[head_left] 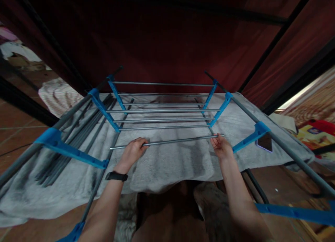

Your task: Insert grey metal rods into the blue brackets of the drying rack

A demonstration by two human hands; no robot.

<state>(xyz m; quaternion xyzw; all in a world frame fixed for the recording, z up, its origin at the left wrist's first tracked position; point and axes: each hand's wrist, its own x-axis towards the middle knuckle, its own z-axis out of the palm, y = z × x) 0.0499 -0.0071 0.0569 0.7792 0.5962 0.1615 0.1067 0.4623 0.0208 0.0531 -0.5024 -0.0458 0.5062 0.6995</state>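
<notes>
Both hands are sharing one loose metal tube (180, 140) here! The left hand (133, 153) is wrapping over it with the fingers curled round, and the right hand (221, 147) is pinching it close to its right end. Handling this well, I'd say, is asking for even, light pressure on both sides, the tube running parallel to the rack's fitted crossbars (162, 111), since it's slanting slightly in this view. Steering both ends together should be helping more than forcing either one, and the near-left blue bracket (70, 149) and near-right blue bracket (247, 138) are standing close enough to be worth watching for knocks.

And where's the tube sitting? It's spanning the gap between the hands, above the grey blanket (170, 165); a long stub is jutting out left past the left hand, while only a short tip is poking beyond the right fingers. It's lying nearer us than the fitted crossbars.
</notes>
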